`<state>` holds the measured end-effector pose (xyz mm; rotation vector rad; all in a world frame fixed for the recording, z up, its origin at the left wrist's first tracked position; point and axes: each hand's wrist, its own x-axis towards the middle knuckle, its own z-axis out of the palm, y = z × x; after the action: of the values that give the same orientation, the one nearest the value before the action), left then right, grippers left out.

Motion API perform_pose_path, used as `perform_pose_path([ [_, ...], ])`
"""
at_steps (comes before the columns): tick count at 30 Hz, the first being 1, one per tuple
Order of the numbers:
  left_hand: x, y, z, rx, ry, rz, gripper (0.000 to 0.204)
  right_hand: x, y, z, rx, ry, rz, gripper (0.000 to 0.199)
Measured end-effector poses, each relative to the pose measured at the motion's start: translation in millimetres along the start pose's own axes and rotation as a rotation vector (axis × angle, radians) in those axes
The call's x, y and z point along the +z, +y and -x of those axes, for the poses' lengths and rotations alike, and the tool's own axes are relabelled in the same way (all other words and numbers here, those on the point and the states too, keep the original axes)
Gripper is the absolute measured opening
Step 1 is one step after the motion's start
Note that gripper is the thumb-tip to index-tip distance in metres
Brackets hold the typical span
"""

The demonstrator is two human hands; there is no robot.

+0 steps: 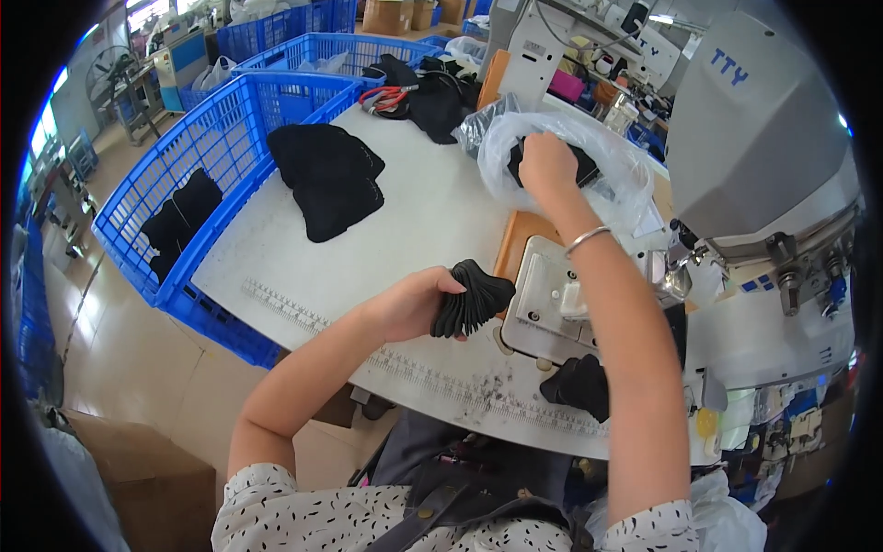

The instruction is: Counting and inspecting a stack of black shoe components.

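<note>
My left hand (409, 304) is wrapped round a fanned stack of small black fabric pieces (472, 299), held over the table just left of the sewing machine's bed plate (547, 299). Farther off, my right hand (549, 167) reaches into the mouth of a clear plastic bag (630, 175). Its fingers are curled down onto black fabric pieces (586, 166) inside the bag, and the fingertips are hidden. Another small black fabric bundle (579, 386) lies on the table near its front edge, partly behind my right forearm.
Larger black fabric pieces (326, 179) lie at the table's left. Red-handled scissors (386, 97) rest by black cloth (441, 106) at the back. A blue crate (166, 207) holding black fabric adjoins the table. The grey sewing machine head (763, 129) overhangs the right side.
</note>
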<state>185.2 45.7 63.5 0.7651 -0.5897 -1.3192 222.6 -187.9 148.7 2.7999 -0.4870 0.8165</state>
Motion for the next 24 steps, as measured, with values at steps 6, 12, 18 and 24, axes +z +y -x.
perform_pose_path([
  [6, 8.4, -14.0, 2.2, -0.045, 0.257, -0.321, 0.054, -115.0, -22.0, 78.8, -0.335, -0.074, -0.407, 0.013],
  [12, 53.6, -2.0, 5.8, -0.255, 0.26, -0.694, 0.067, -165.8, 20.2, 185.4, 0.124, -0.496, -1.188, 0.018],
  [18, 65.0, -32.6, -3.1, -0.258, 0.211, -0.879, 0.071, -146.0, 44.0, 227.0, 0.393, -0.571, -1.418, 0.018],
  [24, 76.0, -61.0, -11.6, 0.028, 0.212, -1.278, 0.057, -136.4, 57.0, 241.6, 0.444, -0.455, -1.5, 0.017],
])
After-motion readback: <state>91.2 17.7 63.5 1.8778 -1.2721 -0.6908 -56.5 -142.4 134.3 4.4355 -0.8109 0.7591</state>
